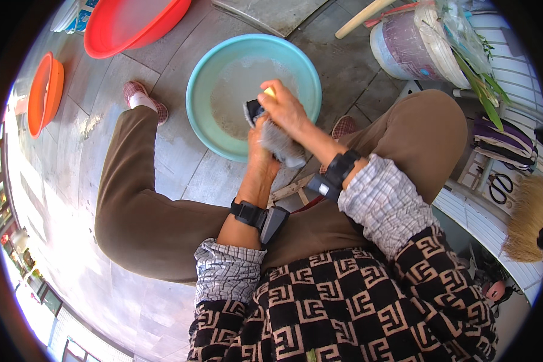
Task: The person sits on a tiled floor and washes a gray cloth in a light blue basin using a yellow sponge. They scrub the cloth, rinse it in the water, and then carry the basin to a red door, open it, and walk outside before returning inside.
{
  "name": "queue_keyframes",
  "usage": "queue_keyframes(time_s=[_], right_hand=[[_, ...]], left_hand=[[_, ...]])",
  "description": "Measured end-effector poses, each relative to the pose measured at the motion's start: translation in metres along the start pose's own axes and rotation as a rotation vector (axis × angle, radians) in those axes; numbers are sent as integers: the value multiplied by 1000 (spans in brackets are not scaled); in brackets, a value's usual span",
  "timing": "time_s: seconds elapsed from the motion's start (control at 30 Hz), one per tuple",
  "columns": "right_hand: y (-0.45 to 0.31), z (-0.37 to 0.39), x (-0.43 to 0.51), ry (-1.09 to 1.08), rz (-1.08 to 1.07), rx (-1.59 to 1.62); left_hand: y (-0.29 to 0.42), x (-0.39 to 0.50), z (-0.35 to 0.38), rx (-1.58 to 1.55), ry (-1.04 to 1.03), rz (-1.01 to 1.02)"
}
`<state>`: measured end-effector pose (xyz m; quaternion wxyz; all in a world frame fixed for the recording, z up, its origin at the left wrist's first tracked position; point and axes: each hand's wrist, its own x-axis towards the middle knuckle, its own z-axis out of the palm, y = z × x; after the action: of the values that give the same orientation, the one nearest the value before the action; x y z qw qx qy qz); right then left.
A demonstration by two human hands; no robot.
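Note:
A light-blue plastic basin (197,97) stands on the floor between my feet, with cloudy, slightly foamy water (235,86) in it. Over its near right part, my left hand (258,147) grips a grey, fuzzy cloth item (281,141), whose dark end (253,110) points toward the water. Just above it, my right hand (284,108) is closed around a small yellow object (270,92), perhaps soap or a brush handle; most of it is hidden by the fingers. Both hands are close together, and the cloth's near end is blurred.
A red basin (92,38) and an orange basin (56,95) stand at the left. At the right are a bucket (396,45) with leafy stalks above, a wooden pole (362,19), scissors (500,188), a striped cloth (502,140) and a straw broom (525,221).

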<state>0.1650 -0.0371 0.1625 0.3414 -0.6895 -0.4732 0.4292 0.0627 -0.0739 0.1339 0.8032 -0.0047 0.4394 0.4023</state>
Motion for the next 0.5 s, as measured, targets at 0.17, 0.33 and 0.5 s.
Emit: queue_keyframes(time_s=[0.17,0.33,0.5], right_hand=[[-18,15,-35,-69,-405,-237],[-10,1,-6,-67,-43,-75],[-12,17,-32,-68,-678,-267]], left_hand=[[2,-5,-9,-135,-244,184],[-7,-8,2,200,111,86],[-2,-6,2,-174,-133,311]])
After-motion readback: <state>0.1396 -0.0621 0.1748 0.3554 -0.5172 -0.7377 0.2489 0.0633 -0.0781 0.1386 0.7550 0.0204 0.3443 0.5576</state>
